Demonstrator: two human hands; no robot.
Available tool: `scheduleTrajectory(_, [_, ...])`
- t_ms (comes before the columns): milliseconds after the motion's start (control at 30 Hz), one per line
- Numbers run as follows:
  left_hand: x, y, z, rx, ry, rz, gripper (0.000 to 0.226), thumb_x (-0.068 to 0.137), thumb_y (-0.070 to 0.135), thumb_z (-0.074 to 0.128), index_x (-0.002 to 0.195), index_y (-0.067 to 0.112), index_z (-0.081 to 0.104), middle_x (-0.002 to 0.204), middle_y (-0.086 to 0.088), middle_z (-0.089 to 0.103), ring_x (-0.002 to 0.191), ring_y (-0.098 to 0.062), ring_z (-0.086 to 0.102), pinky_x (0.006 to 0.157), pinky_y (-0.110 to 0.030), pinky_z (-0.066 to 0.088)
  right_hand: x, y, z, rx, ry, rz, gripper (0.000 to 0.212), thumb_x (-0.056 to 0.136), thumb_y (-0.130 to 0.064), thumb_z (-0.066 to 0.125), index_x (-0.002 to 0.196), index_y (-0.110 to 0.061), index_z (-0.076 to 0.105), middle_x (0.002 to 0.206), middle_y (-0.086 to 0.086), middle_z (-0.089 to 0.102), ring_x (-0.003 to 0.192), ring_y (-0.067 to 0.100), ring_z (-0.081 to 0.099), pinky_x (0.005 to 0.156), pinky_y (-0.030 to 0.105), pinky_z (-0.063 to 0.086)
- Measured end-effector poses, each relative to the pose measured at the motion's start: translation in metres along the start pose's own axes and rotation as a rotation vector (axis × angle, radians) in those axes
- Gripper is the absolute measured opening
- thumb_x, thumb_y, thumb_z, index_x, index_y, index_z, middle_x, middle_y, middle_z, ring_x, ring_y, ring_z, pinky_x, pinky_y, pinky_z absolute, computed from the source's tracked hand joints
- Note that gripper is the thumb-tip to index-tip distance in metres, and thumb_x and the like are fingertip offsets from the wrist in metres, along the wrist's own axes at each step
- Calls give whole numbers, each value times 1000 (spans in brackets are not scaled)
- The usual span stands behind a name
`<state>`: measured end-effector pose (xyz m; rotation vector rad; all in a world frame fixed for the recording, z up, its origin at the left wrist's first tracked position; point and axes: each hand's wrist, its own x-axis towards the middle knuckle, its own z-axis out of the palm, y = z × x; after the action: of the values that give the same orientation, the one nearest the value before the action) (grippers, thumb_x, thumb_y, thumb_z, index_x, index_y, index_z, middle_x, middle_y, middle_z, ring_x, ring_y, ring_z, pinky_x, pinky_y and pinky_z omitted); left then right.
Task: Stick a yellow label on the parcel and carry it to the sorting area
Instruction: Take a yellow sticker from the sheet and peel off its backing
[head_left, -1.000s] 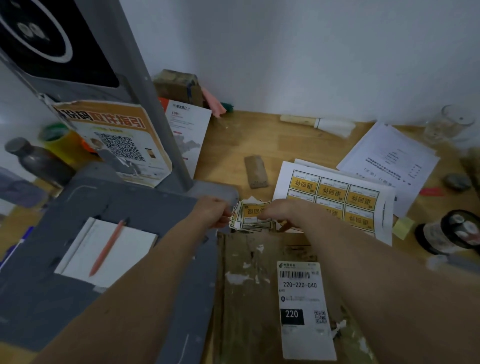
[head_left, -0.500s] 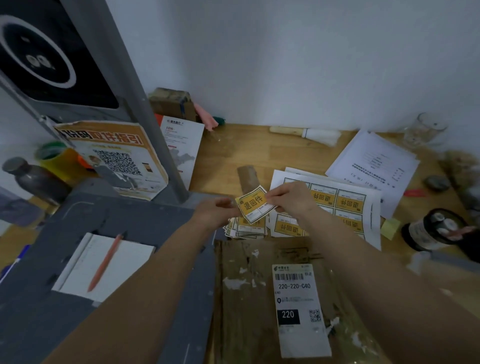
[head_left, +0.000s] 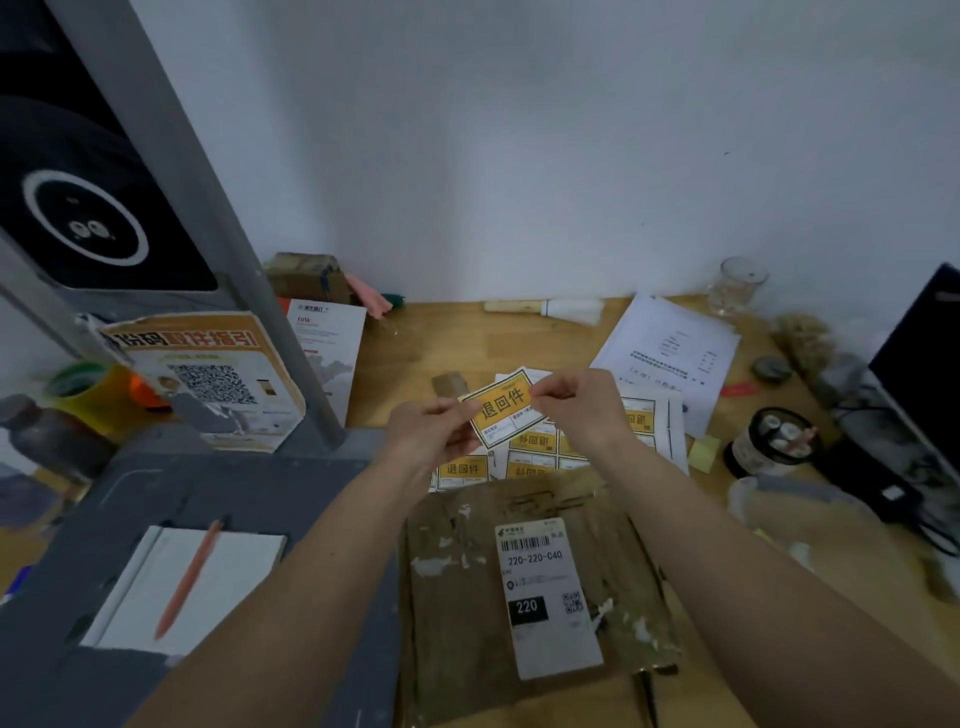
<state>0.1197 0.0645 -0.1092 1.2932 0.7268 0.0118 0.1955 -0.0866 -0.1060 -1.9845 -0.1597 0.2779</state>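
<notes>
Both hands, left hand (head_left: 434, 434) and right hand (head_left: 574, 402), pinch the yellow label (head_left: 503, 408); thin, floppy, so grip corners. The parcel (head_left: 530, 597) is at 6 o'clock.

1. Parcel (head_left: 467, 597): brown cardboard, matt, scuffed, with torn white tape residue.
2. Shipping label (head_left: 550, 597): smooth white paper.
3. Yellow label (head_left: 501, 408): smooth printed paper.
4. Desk (head_left: 441, 338): light wood, smooth.
5. Jar (head_left: 737, 286): clear glass.
</notes>
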Motion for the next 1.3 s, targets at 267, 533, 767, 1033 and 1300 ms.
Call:
scheduleTrajectory(267, [-29,6,16,109,107,179,16,88,16,64,73,12,69,85,-11,75,70,-20,63,53,-23,49,-36,-15,-18,-463,208,-220,5,83,-15,66,87,-18,68,110,2,57,107,19,49,87,31,45])
scheduleTrajectory(533, [-58,3,41,7,78,244,13,79,9,74,67,12,69,67,-7,66,61,-16,59,67,-29,54,-68,-21,-15,-191,-3,-289,9,83,-15,66,87,-19,59,84,-6,57,75,7,55,64,16,43])
scheduleTrajectory(767, [-69,4,47,-37,-39,272,9,84,7,68,76,5,71,69,-8,71,60,-13,66,61,-23,56,-69,-26,-25,-58,40,-315,13,81,-11,68,92,-17,63,89,-2,58,78,11,55,69,19,47])
scheduleTrajectory(1033, [-71,2,49,6,-124,288,17,91,13,60,88,2,72,81,-15,71,72,-18,68,69,-24,57,-70,-28,-39,-14,14,-272,21,76,-5,71,95,-14,68,91,2,62,81,15,58,72,22,51])
scheduleTrajectory(1300, [-72,2,43,-84,-195,239,12,83,12,68,86,1,72,81,-15,70,70,-19,65,69,-26,55,-75,-34,-48,135,-99,-204,15,77,-1,71,88,-11,72,82,7,71,76,17,66,74,24,56])
